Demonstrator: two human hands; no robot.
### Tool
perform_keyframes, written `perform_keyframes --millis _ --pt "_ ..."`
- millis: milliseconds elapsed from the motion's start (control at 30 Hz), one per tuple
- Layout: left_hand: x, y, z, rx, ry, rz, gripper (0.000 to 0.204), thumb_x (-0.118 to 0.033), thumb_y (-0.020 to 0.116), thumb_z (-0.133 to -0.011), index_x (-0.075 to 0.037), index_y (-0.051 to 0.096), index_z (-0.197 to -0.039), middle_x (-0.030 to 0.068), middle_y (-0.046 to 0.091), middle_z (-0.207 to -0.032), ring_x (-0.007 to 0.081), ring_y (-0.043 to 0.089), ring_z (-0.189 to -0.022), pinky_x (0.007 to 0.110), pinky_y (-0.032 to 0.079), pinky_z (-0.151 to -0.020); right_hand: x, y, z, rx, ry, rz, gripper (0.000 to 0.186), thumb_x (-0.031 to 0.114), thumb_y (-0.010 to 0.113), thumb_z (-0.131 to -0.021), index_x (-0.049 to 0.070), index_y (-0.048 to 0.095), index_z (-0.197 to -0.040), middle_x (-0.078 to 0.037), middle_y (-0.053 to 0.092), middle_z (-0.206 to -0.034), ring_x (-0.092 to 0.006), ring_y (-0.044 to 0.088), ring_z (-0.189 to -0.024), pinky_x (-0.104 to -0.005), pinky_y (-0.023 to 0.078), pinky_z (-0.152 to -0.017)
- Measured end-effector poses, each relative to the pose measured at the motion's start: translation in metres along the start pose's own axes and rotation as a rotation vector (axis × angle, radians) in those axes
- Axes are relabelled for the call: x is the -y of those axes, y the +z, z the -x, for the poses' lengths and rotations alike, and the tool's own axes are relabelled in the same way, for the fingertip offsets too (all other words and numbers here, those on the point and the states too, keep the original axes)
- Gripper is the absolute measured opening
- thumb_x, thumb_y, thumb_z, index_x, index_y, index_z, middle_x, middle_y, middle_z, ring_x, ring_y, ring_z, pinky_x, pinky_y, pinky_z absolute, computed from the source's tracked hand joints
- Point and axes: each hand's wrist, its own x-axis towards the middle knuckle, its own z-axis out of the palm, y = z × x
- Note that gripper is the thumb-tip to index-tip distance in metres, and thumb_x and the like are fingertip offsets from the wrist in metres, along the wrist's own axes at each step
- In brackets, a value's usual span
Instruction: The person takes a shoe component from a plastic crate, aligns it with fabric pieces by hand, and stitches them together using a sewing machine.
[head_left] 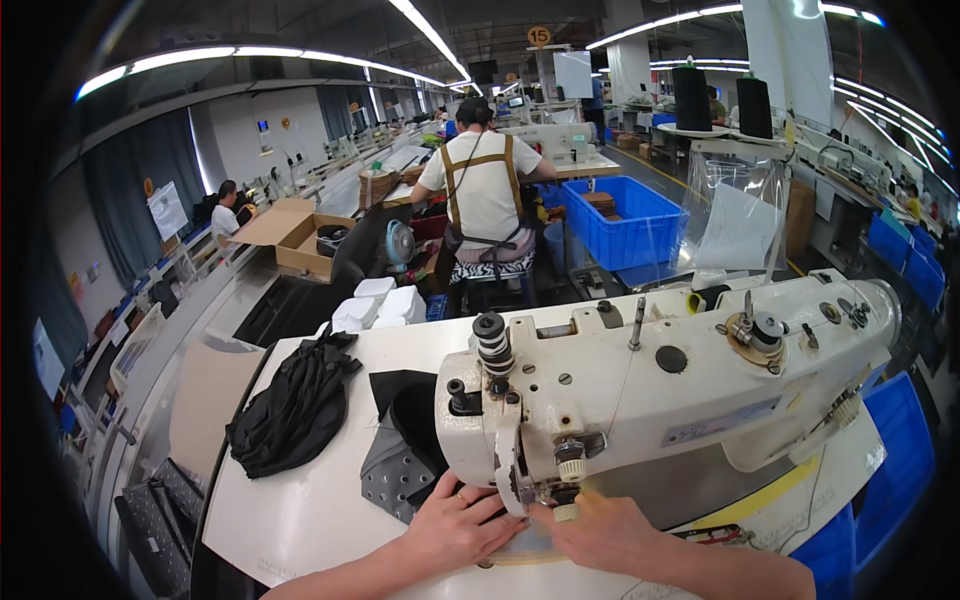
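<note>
A white industrial sewing machine (620,390) stands across the tabletop before me. Left of its needle area lies a black fabric piece (418,405) with a grey part (390,473) dotted with holes. My left hand (458,522) is closed at this fabric's near edge, its fingertips by the presser foot. Just right of the needle, my right hand (603,528) has its fingers bent in close under the machine head; what they hold is hidden. The two hands nearly meet at the foot. A heap of black cloth (293,405) lies on the table's left.
Two black thread cones (692,98) stand behind the machine. A blue crate (622,222) and a seated person (480,190) are ahead; white containers (380,303) sit beyond the table edge. Another blue bin (897,465) is at the right. A cardboard box (300,238) stands far left.
</note>
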Motion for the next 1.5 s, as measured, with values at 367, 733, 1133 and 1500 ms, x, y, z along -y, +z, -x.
perform_keyframes --millis 367,733,1133,1500 --pt "0.008 0.011 0.005 -0.028 -0.084 0.104 0.018 -0.019 0.075 -0.077 -0.017 0.074 -0.094 -0.0017 0.068 -0.104 0.0164 0.060 -0.098 0.049 0.036 -0.105 -0.014 0.012 0.000 -0.023 -0.056 -0.045 0.012 0.016 0.067 -0.065 0.015 0.057 -0.060 -0.003 0.045 -0.072 -0.0184 0.054 -0.062 -0.0306 0.043 -0.040" --pt "0.015 0.012 0.000 -0.106 0.007 0.130 0.025 -0.014 0.078 -0.072 -0.017 0.074 -0.097 -0.0020 0.067 -0.093 0.0181 0.064 -0.074 0.033 0.049 -0.059 -0.007 0.009 0.002 -0.013 -0.054 -0.029 0.010 0.014 0.067 -0.065 0.014 0.059 -0.060 -0.004 0.045 -0.072 -0.0182 0.053 -0.063 -0.0298 0.042 -0.040" --pt "0.013 0.011 0.002 -0.024 -0.089 0.099 0.019 -0.017 0.075 -0.076 -0.017 0.073 -0.094 -0.0037 0.066 -0.097 0.0188 0.060 -0.102 0.052 0.033 -0.108 -0.009 0.010 0.003 0.011 -0.084 -0.012 0.018 0.014 0.067 -0.065 0.015 0.073 -0.083 -0.003 0.047 -0.071 -0.0186 0.054 -0.066 -0.0293 0.043 -0.040" --pt "0.020 0.018 -0.004 -0.069 -0.091 0.154 0.017 -0.015 0.074 -0.076 -0.016 0.074 -0.093 -0.0025 0.065 -0.092 0.0184 0.059 -0.094 0.051 0.034 -0.110 -0.014 0.016 0.005 -0.014 -0.054 -0.052 0.044 0.016 0.068 -0.072 0.020 0.067 -0.116 -0.002 0.045 -0.068 -0.0173 0.053 -0.063 -0.0301 0.040 -0.039"
